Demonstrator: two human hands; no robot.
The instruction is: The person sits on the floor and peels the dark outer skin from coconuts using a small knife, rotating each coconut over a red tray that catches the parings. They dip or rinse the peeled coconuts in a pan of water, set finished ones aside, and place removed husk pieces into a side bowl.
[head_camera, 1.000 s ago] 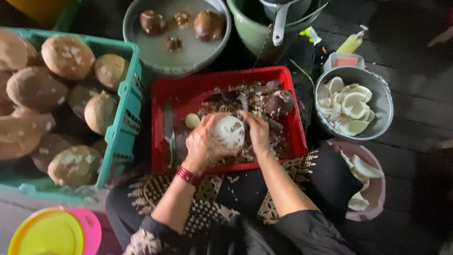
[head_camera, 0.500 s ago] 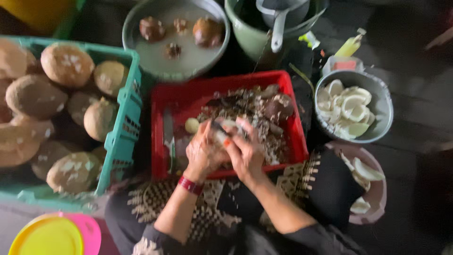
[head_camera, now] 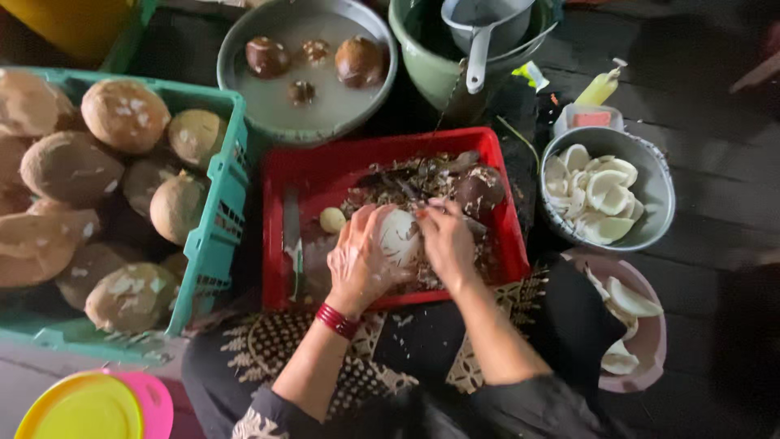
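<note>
Coconut held over the red tray

Coconut (head_camera: 400, 236), peeled pale and nearly white, sits between both hands above the red tray (head_camera: 325, 167). The left hand (head_camera: 357, 262) cups it from the side and below, fingers wrapped around its curve, a red band (head_camera: 336, 320) on that wrist. The right hand (head_camera: 445, 242) is closed against the coconut's other side; something thin seems to run out of this fist toward the tray's heap, but it is too blurred to tell what it is.

Under and behind the hands the tray holds a heap of brown shavings (head_camera: 406, 183), a dark unpeeled coconut piece (head_camera: 479, 189) at the far right, a small pale ball (head_camera: 331, 219) just left of the hands, and a knife (head_camera: 292, 236) lying along the left wall.

To the left stands a green crate (head_camera: 213, 219) piled with husked brown coconuts (head_camera: 122, 114). Beyond the tray is a grey basin of cloudy water (head_camera: 276, 106) with dark shells floating in it, and beside it a green bucket (head_camera: 422, 69) with a grey scoop (head_camera: 479, 32) resting in it. On the right a metal bowl (head_camera: 658, 195) holds white coconut pieces (head_camera: 597, 191); nearer, a pink bowl (head_camera: 650, 341) holds a few more. Yellow and pink lids (head_camera: 89, 406) lie at the lower left.
</note>
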